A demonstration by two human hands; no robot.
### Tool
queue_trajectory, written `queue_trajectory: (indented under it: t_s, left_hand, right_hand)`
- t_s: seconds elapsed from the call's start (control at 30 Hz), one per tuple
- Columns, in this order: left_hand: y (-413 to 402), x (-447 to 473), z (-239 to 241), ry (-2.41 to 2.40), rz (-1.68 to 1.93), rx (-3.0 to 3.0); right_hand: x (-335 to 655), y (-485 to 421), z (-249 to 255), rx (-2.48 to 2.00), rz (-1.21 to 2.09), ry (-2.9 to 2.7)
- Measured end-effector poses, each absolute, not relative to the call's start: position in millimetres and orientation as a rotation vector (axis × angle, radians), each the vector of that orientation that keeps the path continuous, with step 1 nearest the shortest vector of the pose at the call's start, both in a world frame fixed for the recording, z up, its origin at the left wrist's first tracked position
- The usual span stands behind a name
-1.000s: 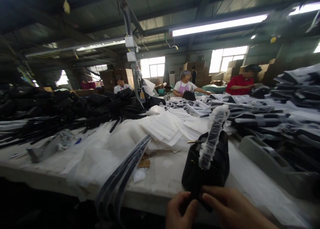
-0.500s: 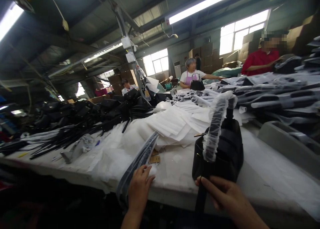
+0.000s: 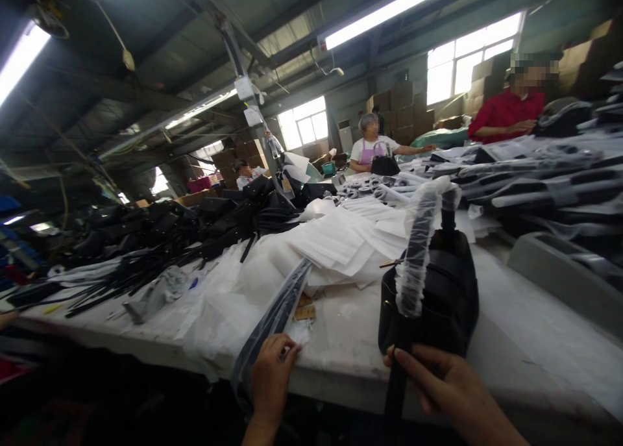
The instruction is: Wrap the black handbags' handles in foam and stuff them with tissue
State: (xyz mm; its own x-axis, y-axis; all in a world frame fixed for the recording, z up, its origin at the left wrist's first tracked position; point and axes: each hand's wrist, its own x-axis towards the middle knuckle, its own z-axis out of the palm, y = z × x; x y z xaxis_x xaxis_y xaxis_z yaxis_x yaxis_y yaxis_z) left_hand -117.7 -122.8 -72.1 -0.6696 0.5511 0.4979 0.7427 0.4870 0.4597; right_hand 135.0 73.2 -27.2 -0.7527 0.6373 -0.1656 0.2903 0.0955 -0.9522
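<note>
A black handbag (image 3: 431, 300) stands on the white table (image 3: 350, 355) near its front edge. Its handle (image 3: 419, 245) is wrapped in white foam netting. My right hand (image 3: 440, 384) grips the bag's lower front and a black strap (image 3: 395, 400) hanging from it. My left hand (image 3: 270, 378) is at the table edge, its fingers closed on a long strap wrapped in clear plastic (image 3: 272, 319) that runs across the table and over its edge.
White fabric bags (image 3: 335, 241) lie piled mid-table. Black bags and straps (image 3: 160, 232) cover the left side, plastic-wrapped straps (image 3: 540, 180) the right. A grey tray (image 3: 559, 271) sits at right. Three other people (image 3: 372, 148) work at the far end.
My left hand has left the handbag, gone left to the plastic-wrapped strap and closed on it. My right hand stays on the bag. My view has tilted up and turned.
</note>
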Motion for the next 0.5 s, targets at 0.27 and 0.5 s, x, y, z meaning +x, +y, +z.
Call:
queue_trajectory:
  t_s: [0.27, 0.5]
  left_hand:
    - [-124.1, -96.3, -64.9, -2.299, -1.163, -1.021]
    - [-108.2, -43.5, -50.7, -1.759, -0.837, -1.53]
  right_hand:
    - [132.5, 71.4, -22.3, -0.895, 1.963, -1.954]
    - [133.5, 57.1, -10.7, -0.855, 2.333, -1.749]
